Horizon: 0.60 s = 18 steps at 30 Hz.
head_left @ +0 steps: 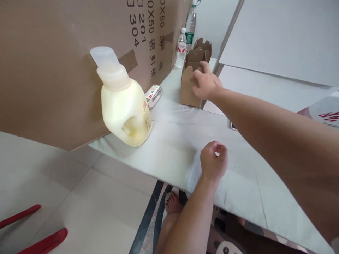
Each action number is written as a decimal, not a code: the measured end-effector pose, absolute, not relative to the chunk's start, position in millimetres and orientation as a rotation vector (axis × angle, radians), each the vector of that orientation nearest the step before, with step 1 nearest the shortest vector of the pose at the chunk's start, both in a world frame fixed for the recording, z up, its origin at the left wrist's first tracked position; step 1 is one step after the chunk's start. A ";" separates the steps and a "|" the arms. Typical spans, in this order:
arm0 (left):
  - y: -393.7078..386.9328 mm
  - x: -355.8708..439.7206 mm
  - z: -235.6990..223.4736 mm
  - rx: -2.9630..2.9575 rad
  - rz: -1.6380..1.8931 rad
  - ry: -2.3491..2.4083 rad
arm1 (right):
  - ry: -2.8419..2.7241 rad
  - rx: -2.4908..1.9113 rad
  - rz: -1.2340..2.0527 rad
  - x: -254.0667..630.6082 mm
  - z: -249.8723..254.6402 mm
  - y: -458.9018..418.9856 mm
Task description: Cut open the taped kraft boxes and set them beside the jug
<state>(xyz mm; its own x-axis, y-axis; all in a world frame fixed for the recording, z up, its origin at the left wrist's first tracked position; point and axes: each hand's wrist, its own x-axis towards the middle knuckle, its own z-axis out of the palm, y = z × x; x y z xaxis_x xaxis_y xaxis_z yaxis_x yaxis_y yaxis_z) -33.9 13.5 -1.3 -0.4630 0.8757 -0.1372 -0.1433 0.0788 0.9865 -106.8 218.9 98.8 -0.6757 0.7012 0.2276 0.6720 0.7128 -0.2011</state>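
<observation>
My right hand reaches far across the table and closes its fingers round the top of a small brown cardboard box, the nearest of a short row of such boxes. My left hand hovers just above the table's near part, curled into a loose fist with a small white and red thing peeking between the fingers; I cannot name it. A large pale yellow jug with a translucent cap stands upright to the left on the table.
A big cardboard carton leans along the table's left side. A small white and red packet lies behind the jug. Two water bottles stand at the far end. The table has a white cover; my feet show below.
</observation>
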 end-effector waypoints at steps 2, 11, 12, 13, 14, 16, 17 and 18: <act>13.7 -34.5 -1.8 0.748 1.536 1.502 | -2.599 -1.075 0.141 -103.6 97.7 222.7; 0.7 -52.0 -5.5 0.593 1.976 1.848 | -2.301 -0.964 0.169 -20.1 109.5 150.9; -2.2 -54.5 -5.1 0.533 2.025 1.883 | -2.266 -0.973 0.194 5.0 108.3 131.7; -5.0 -56.3 -4.4 0.493 2.064 1.890 | -2.215 -0.985 0.198 32.3 105.7 111.4; -7.2 -57.2 -3.5 0.478 2.091 1.862 | -2.157 -1.004 0.164 60.6 102.0 90.5; -9.4 -55.6 -1.3 0.507 2.106 1.743 | -2.052 -1.019 0.098 114.5 92.2 49.4; -9.2 -53.1 -0.2 0.536 2.095 1.684 | -2.009 -1.064 0.077 137.7 86.8 30.5; -8.2 -49.7 0.7 0.567 2.076 1.644 | -1.945 -1.145 0.062 157.2 81.6 13.6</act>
